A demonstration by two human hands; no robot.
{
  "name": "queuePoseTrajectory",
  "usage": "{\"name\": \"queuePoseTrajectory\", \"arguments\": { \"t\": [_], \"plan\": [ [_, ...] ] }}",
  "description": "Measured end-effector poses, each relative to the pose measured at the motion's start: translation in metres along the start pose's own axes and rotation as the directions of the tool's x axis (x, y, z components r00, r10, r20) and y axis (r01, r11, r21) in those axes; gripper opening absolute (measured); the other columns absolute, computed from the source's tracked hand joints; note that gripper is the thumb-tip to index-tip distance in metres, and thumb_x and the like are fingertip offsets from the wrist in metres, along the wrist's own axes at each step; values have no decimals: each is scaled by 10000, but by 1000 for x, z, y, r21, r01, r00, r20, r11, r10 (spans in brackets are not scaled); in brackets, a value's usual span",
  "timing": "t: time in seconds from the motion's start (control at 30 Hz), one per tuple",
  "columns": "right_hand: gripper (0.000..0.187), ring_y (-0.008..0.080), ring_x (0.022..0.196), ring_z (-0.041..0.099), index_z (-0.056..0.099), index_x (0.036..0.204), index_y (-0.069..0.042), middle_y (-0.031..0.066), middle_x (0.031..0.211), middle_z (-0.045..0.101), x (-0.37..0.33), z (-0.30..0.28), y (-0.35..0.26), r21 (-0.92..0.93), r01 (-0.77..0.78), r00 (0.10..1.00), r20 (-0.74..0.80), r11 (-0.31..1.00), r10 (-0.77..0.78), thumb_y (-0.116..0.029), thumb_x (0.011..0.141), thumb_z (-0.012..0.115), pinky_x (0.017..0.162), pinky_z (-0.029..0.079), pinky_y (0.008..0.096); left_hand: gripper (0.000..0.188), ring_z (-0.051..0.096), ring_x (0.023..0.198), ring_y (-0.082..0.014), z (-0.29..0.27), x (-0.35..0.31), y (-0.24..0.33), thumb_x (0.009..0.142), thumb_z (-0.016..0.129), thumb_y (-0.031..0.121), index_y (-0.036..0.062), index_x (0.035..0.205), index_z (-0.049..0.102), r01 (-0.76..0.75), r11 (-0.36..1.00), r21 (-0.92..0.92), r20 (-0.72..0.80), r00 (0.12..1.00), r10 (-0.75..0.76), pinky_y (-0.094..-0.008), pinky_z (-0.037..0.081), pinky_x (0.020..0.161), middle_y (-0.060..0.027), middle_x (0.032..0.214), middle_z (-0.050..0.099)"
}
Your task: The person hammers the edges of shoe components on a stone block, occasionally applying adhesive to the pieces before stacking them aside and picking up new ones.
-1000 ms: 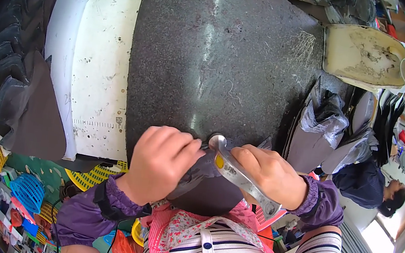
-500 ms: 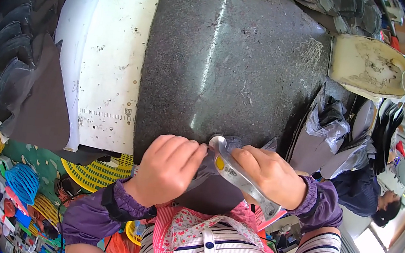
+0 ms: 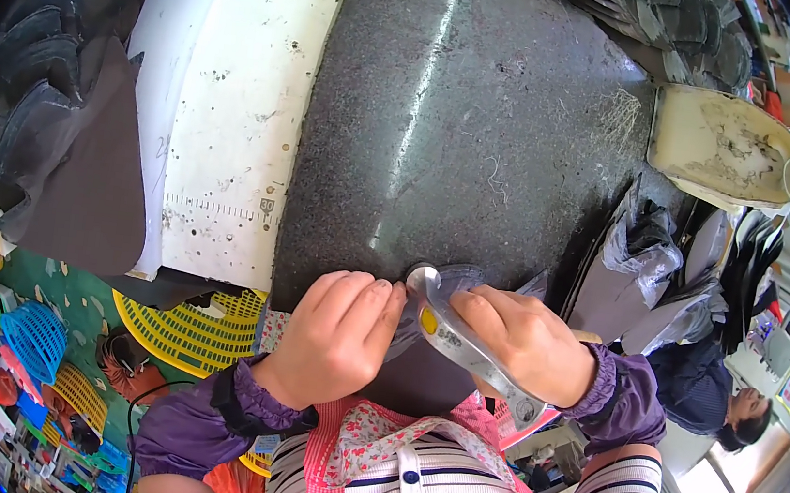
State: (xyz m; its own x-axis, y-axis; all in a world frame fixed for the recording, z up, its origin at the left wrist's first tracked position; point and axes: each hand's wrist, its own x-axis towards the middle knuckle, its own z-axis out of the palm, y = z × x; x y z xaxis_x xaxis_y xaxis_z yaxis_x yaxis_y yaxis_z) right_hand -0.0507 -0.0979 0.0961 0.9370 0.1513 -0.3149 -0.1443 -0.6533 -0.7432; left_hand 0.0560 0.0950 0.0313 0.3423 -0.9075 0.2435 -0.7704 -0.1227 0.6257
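Note:
At the near edge of the dark work surface, my left hand (image 3: 336,337) is closed, its fingertips pinching the edge of a dark grey sheet piece (image 3: 414,380). That piece hangs down toward my lap, and part of it is hidden by my hands. My right hand (image 3: 525,344) is wrapped around a curved steel hammer (image 3: 466,347) with a yellow oval mark. The hammer's round face lies close to my left fingertips, over the near part of the piece. Thin crumpled grey material (image 3: 460,275) shows just behind the hammer.
A white board (image 3: 233,131) with a scale lies left on the dark surface (image 3: 466,138). Stacked dark cut pieces (image 3: 40,109) stand far left, and more wrapped pieces (image 3: 632,264) at right. A cream tray (image 3: 718,152) sits back right; yellow baskets (image 3: 195,331) lie below; a person (image 3: 705,394) is at right.
The view has shifted a little, so the board and surface appear farther right. Both hands keep nearly the same grip and place. The person at right appears lower.

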Motion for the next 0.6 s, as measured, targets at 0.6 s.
{"name": "queuePoseTrajectory", "arguments": {
  "t": [0.6],
  "plan": [
    [304,366,776,615,472,1065,64,184,880,537,3,3,0,-37,49,998,49,998,-47,-70,802,544,656,513,424,285,618,843,-248,5,-15,17,669,746,-16,-18,952,711,83,984,159,-50,996,-76,-356,475,704,-84,915,648]
  ]
}}
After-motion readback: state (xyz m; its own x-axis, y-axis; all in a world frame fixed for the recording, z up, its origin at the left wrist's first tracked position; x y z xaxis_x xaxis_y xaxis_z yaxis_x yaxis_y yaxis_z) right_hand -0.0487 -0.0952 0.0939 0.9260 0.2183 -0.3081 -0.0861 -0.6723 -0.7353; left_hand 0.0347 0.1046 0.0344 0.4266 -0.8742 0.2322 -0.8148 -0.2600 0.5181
